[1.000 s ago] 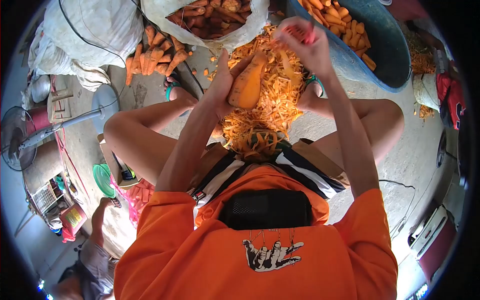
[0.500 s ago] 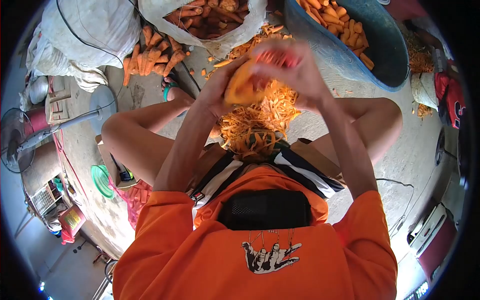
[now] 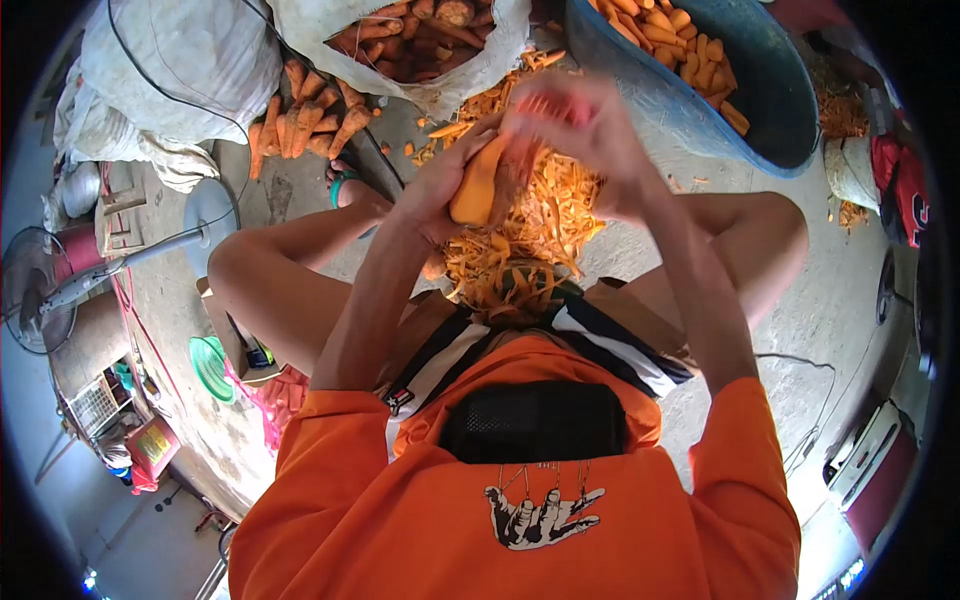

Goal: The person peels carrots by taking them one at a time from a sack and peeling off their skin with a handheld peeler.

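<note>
Left hand [image 3: 445, 185] gripped a carrot [image 3: 476, 185]; right hand [image 3: 590, 135], blurred, had its fingers closed on a pink peeler [image 3: 548, 105] against it, above the peelings [image 3: 545, 225].

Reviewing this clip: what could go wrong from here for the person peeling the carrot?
1. The right hand works a pink peeler right over the left hand gripping the carrot; a slip might nick those fingers.
2. Peelings are heaped on the floor between the sandalled feet and on the lap; they could be slippery when standing up.
3. A black cable runs across the floor near the left foot, a possible trip hazard.
</note>
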A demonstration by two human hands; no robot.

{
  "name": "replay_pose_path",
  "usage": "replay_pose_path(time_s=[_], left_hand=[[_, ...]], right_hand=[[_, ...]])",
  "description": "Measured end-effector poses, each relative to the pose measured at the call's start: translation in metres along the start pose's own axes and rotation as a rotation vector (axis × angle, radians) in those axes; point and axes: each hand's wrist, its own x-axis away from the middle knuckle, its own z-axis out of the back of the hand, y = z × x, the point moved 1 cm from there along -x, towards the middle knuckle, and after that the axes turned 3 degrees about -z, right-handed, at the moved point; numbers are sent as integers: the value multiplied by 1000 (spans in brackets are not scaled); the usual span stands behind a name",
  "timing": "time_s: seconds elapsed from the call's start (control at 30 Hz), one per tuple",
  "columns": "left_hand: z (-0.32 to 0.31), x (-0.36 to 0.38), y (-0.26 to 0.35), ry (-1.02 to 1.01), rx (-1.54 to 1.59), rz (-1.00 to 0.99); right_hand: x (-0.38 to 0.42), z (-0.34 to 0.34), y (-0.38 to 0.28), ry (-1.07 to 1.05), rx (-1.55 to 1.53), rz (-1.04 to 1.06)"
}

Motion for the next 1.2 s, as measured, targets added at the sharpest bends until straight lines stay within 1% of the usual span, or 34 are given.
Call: replay_pose_path(time_s=[0.03, 0.07, 0.1, 0.13, 0.17, 0.23, 0.27, 0.3, 0.33, 0.37, 0.4, 0.43, 0.47, 0.5, 0.57, 0.6, 0.63, 0.67, 0.7, 0.73, 0.77, 0.8, 0.83, 0.87, 0.93, 0.97, 1.03, 1.07, 1.1, 1.17, 1.2], left_hand=[[-4, 5, -2, -2, 0, 8], [-7, 6, -1, 83, -9, 43], [-9, 6, -1, 170, -18, 78], [-10, 5, 1, 165, -22, 75], [-9, 2, 3, 142, 7, 58], [-5, 1, 1, 105, 76, 31], [0, -1, 0, 104, 75, 27], [3, -1, 3, 26, 104, 27], [5, 1, 3, -47, 134, 31], [8, 3, -1, -39, 137, 37], [-2, 7, -2, 34, 99, 57], [-8, 7, -1, 97, 56, 72], [-2, 5, -3, 68, 126, 95], [-4, 3, -4, 62, 126, 92], [-6, -2, -4, 113, 90, 28], [-6, -1, -4, 117, 92, 23], [-5, -2, -3, 144, 93, 21], [-5, -4, -1, 168, 90, 20], [-7, -4, 1, 170, 86, 22], [-11, -2, 2, 137, 4, -26], [-13, 2, 0, 102, -76, -67], [-5, 3, -1, 7, -68, -15], [-6, 4, -1, 0, -68, -17], [-8, 7, -3, 25, -52, 11], [-9, 4, 2, 44, -48, 38], [-7, 2, 2, 61, -59, 52], [-7, 3, 3, 81, -63, 64], [-8, 6, 6, 32, 0, 69], [-9, 9, 6, -13, 63, 80], [-9, 11, 4, -2, 65, 65], [-9, 9, 6, 7, 68, 39]], right_hand=[[0, 11, 22, 99, -156, -170], [-5, 25, 31, 101, -149, -164], [-12, 37, 32, 162, -142, -166], [-17, 43, 32, 224, -137, -168], [-13, 40, 31, 224, -135, -160], [0, 11, -13, 77, -282, -293], [0, 6, -30, 76, -280, -290], [-1, 1, -47, -21, -94, -90], [0, 0, -44, -73, -4, 3], [0, -2, -41, -116, 80, 100], [-2, 6, -13, 9, -74, -38], [-7, 21, 9, 87, -97, -132], [-11, 36, 30, 167, -128, -224], [-13, 37, 24, 167, -123, -221], [-11, 32, 11, 153, -236, -220], [-5, 14, -8, 84, -270, -236], [-2, 4, -21, 81, -271, -233], [-2, -3, -35, -15, -18, 9], [-2, -2, -39, -65, 80, 61], [-2, -1, -42, -111, 175, 118], [1, 3, -30, -106, 169, 104], [-4, 13, -7, 29, -40, -83], [-9, 25, 13, 160, -244, -263], [-10, 35, 25, 158, -238, -260], [-18, 47, 29, 221, -169, -232], [-14, 44, 31, 222, -169, -232], [-11, 26, 2, 86, 16, -63], [-10, 25, 8, 110, -78, -128], [-9, 30, 19, 110, -80, -134], [-12, 50, 47, 192, -42, -279], [-19, 48, 43, 250, -144, -217]])
